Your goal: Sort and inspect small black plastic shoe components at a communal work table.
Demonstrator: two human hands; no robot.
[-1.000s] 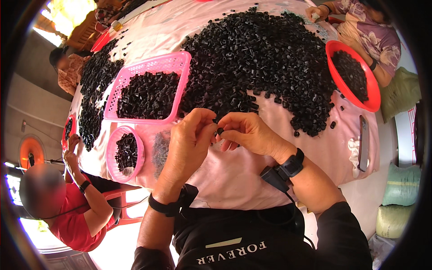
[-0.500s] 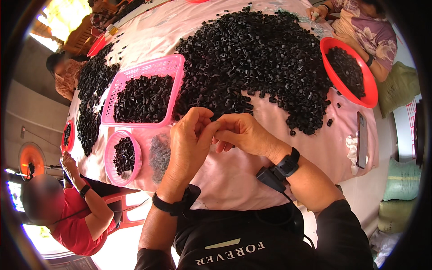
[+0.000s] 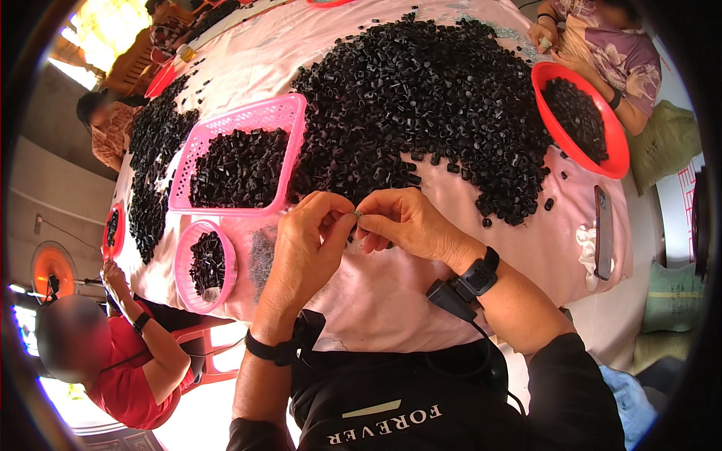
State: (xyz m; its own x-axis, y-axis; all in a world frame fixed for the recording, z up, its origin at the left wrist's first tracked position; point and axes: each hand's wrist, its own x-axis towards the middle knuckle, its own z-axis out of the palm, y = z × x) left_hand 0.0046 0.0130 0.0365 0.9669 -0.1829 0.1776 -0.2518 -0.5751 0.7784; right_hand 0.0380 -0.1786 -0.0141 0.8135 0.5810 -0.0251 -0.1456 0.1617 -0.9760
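Note:
Just in front of me, my left hand point(image 3: 301, 240) and my right hand point(image 3: 410, 222) meet at the fingertips. Thumb and forefinger of each pinch a tiny grey metallic piece point(image 3: 356, 213), too small to make out fully. Beyond them spreads a big heap of small black plastic parts point(image 3: 421, 98). A rectangular pink basket point(image 3: 297, 150) of black parts stands past my left hand. Nearer, a round pink basket point(image 3: 232, 263) holds longer black pieces. Between it and my left wrist lies a pile of fine grey bits point(image 3: 262, 259), partly hidden by that hand.
A red basin point(image 3: 618, 143) of black parts stands at the right, near a phone point(image 3: 603, 233) and crumpled white tissue point(image 3: 587, 252). Co-workers sit around the cloth-covered table, one in a red shirt point(image 3: 139, 376) at left. Sacks point(image 3: 669, 297) are stacked at the right.
My left hand has shifted slightly left and down, and its fingertips have parted a little from the right ones. The tiny grey piece now shows between them.

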